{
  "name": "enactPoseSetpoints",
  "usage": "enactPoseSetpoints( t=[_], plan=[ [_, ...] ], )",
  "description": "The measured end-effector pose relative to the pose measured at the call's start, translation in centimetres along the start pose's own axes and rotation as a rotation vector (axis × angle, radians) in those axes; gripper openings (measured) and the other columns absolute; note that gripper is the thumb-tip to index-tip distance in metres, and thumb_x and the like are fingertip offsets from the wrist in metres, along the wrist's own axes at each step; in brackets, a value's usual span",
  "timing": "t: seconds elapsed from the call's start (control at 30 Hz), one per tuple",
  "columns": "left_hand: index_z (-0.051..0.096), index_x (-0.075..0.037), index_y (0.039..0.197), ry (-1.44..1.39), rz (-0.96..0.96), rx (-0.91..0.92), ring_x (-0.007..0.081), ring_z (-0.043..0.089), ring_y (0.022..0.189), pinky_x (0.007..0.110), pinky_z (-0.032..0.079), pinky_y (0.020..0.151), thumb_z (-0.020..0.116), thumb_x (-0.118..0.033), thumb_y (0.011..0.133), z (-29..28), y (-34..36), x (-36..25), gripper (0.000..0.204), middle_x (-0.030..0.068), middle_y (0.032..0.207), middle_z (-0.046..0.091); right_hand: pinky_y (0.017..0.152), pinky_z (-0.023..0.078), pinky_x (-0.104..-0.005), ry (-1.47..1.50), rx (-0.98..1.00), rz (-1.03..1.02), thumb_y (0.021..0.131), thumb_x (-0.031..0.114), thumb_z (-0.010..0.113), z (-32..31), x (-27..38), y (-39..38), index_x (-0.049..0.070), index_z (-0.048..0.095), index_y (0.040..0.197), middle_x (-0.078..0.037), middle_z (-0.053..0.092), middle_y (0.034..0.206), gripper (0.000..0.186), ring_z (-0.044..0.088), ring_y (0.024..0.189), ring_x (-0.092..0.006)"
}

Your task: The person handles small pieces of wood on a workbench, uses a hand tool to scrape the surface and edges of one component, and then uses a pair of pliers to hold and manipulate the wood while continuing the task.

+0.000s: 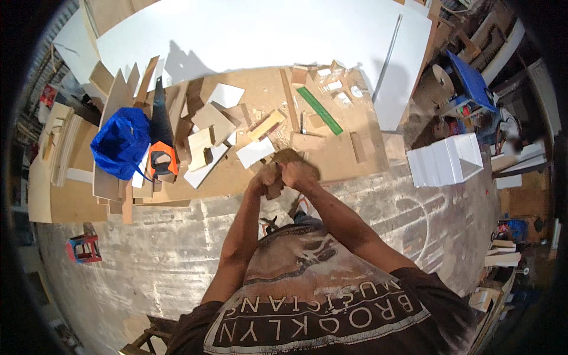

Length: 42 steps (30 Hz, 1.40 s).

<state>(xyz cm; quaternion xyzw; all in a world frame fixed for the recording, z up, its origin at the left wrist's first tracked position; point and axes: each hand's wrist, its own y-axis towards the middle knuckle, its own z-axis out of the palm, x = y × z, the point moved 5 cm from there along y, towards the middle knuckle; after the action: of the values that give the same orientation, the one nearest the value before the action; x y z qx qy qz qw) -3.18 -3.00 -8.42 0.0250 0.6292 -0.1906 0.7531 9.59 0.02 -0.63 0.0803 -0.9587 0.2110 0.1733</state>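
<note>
Your left hand [267,178] and right hand [299,175] are curled closed side by side on a small brown wooden piece [274,191] at the near edge of the counter [342,164], apparently to steady it between them, fingertips hidden.

1. Wooden table [371,136] is carrying loose pieces.
2. Green strip [319,110] is lying slantwise, brown stick [290,100] lying just left.
3. White board [255,153] is lying near front edge, wood chips [283,137] lying beside it.
4. Gray floor [177,248] is holding red-and-blue stool [86,247], far left.
</note>
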Motion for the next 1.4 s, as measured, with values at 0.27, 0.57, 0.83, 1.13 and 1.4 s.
enactPoseSetpoints(
  t=[0.27,0.57,0.83,1.13,1.4],
  plan=[
    [0.063,-0.005,0.109,-0.253,-0.341,-0.063,0.0239,0.067,0.067,0.041,0.057,0.054,0.073,-0.036,0.087,1.9,-0.4,0.8,0.039,0.0106,0.09,0.068,0.074,0.057,-0.0545,0.028,-0.047,-0.041,0.102,0.039,0.044,0.5,-2.4,-1.8,-0.003,0.073,0.09,-0.027,0.07,0.081,0.052,0.07,0.08,-0.0467],
    [0.066,-0.009,0.1,-0.304,-0.224,-0.001,0.0202,0.064,0.063,0.037,0.056,0.054,0.076,-0.029,0.086,2.3,0.6,1.1,0.027,0.0067,0.083,0.066,0.078,0.056,-0.0545,-0.009,-0.004,-0.109,0.105,0.045,0.038,1.6,-4.6,-2.1,-0.003,0.069,0.1,-0.028,0.07,0.094,0.057,0.07,0.09,-0.0436],
    [0.062,-0.006,0.114,-0.313,-0.258,-0.009,0.0247,0.071,0.073,0.041,0.061,0.058,0.078,-0.028,0.082,1.7,-0.3,1.2,0.042,0.0106,0.095,0.069,0.085,0.054,-0.0537,-0.055,0.051,0.052,0.104,0.049,0.039,-0.8,-2.8,-4.6,-0.004,0.065,0.109,-0.024,0.07,0.104,0.059,0.069,0.098,-0.041],
    [0.066,-0.006,0.103,-0.38,-0.278,0.024,0.0214,0.067,0.067,0.038,0.058,0.055,0.081,-0.024,0.076,1.2,0.2,0.9,0.035,0.0075,0.087,0.068,0.074,0.057,-0.0527,0.015,-0.1,-0.08,0.1,0.041,0.045,0.7,-2.5,-1.8,-0.001,0.073,0.088,-0.025,0.07,0.079,0.052,0.071,0.078,-0.043],
    [0.067,-0.004,0.101,-0.218,-0.412,-0.076,0.027,0.067,0.066,0.041,0.057,0.053,0.07,-0.023,0.084,4.0,-0.9,-0.2,0.025,0.0116,0.085,0.067,0.085,0.055,-0.0547,0.007,0.036,0.07,0.103,0.045,0.037,-0.8,-3.5,-3.5,-0.001,0.074,0.095,-0.028,0.071,0.095,0.06,0.071,0.094,-0.0444]
  ],
)
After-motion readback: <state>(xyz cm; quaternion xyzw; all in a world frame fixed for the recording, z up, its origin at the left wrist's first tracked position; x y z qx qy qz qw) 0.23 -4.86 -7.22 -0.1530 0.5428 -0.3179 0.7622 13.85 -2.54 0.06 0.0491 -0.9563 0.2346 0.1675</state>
